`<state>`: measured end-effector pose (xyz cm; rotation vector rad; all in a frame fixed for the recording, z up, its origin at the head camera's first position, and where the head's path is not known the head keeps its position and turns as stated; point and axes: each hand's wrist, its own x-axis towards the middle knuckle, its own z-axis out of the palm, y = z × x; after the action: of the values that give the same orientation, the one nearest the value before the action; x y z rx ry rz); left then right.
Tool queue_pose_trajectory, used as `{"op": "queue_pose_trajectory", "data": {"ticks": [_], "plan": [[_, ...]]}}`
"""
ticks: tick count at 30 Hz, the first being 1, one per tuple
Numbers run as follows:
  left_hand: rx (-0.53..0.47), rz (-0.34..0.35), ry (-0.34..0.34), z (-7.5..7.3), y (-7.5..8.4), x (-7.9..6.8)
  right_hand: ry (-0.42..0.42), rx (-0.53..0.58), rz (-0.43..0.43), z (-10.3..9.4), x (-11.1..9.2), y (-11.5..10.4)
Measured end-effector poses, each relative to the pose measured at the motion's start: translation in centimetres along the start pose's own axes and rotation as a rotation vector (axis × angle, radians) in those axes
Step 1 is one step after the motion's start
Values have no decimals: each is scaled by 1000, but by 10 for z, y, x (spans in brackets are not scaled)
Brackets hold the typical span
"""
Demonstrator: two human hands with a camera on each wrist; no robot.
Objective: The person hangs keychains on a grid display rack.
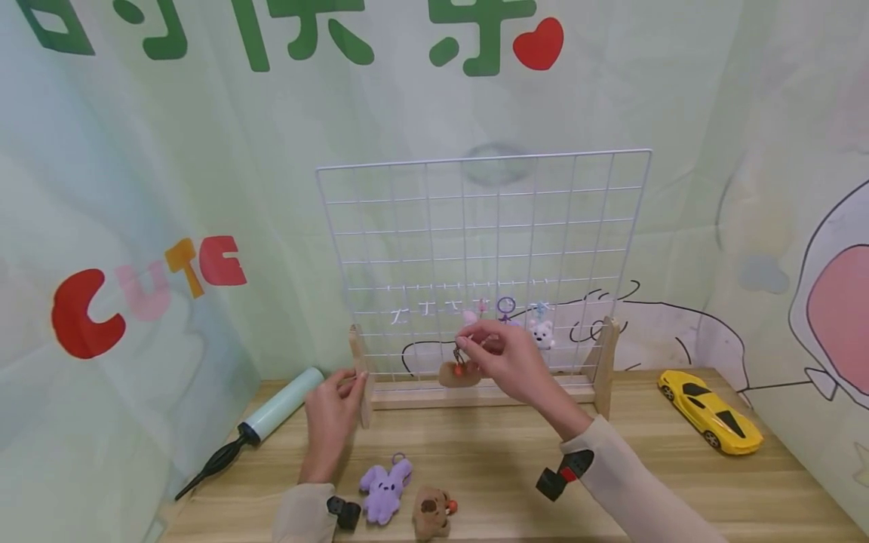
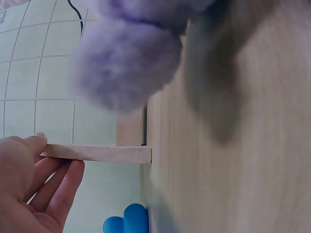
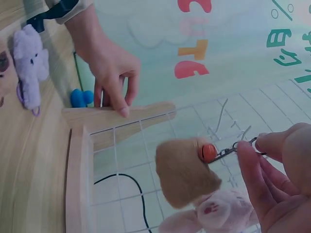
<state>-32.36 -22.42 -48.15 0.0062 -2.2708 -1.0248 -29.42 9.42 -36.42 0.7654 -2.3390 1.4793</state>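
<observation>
One woodgrain table [image 1: 516, 452] fronts printed cloth [image 1: 237, 151], right fingers [image 3: 252, 177] pinching a keychain [image 3: 225, 154], left fingers [image 2: 71, 180] a rack upright [image 2: 107, 153].

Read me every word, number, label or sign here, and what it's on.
"CUTE", coloured letters on the backdrop.
"的快乐", green, on the backdrop, top cut off; a red heart follows.
Green characters at the right wrist view's edge: sideways, cut off, not clearly readable.
No readable lettering shows on the brown plush keychain or the yellow car.
</observation>
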Motion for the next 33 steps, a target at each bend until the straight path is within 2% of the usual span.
{"op": "queue_pose_trajectory", "data": {"ticks": [9,17,26,33], "plan": [[3,11,18,2,-1,1,48,30,-7,3,14,-9],[-13,19,12,3,-1,1,187,49,-23,4,23,-14],[-7,47,24,1,-2,1,283,-130,-60,12,23,-14],[-8,40,25,-1,0,-1,316,-178,-75,17,25,-14]]}}
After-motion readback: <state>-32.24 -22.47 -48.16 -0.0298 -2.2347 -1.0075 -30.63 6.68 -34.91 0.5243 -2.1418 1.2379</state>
